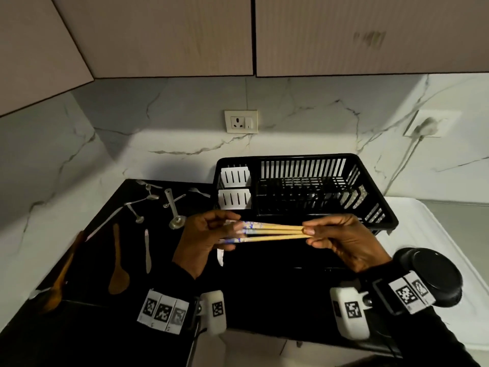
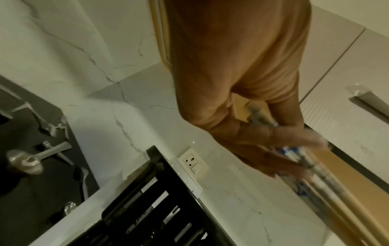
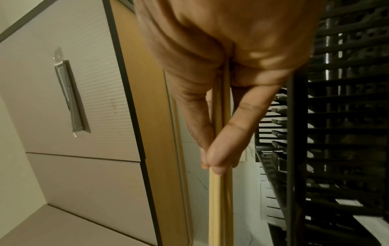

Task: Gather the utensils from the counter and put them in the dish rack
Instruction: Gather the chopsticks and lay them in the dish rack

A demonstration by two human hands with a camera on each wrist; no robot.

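Both hands pinch a bundle of pale wooden chopsticks with blue-patterned ends [image 1: 275, 232] level, just in front of the black slatted plastic dish rack [image 1: 304, 192]: left hand [image 1: 203, 235] grasping the patterned ends, right hand [image 1: 344, 238] the plain tips. A loosened pinch could let one chopstick slide out and drop.

No readable words, brands or numbers showing anywhere. Black-and-white square code markers [image 1: 162, 311] sitting on the band at the left wrist, more of them on the right wrist band [image 1: 410, 292] and one on each white wrist camera housing [image 1: 217, 308], all being patterns only, not text. Blue printing running along the paper-wrapped ends of the chopsticks [image 1: 250, 230], staying too blurred to read in both the head and left wrist views.
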